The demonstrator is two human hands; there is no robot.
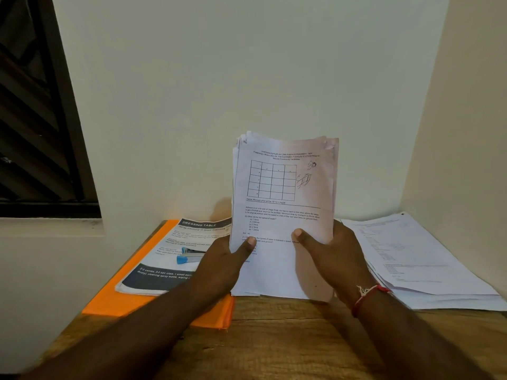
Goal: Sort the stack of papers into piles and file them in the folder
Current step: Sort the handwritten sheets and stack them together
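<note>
Left hand (222,259) | right hand (338,255) | fingers (250,244) gripping paper stack (282,187) | upright, long axis vertical

Dim, even indoor light, dark window (33,105) at left, soft blur, wide-angle bending at edges.

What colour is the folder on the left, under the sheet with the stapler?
The folder is plain orange, seen best in the head view, the only one here.

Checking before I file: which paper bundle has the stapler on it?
The DRESSING TABLE sheets on the orange folder, left; the blue stapler lies there. The upright stack and the right pile carry none.
</note>
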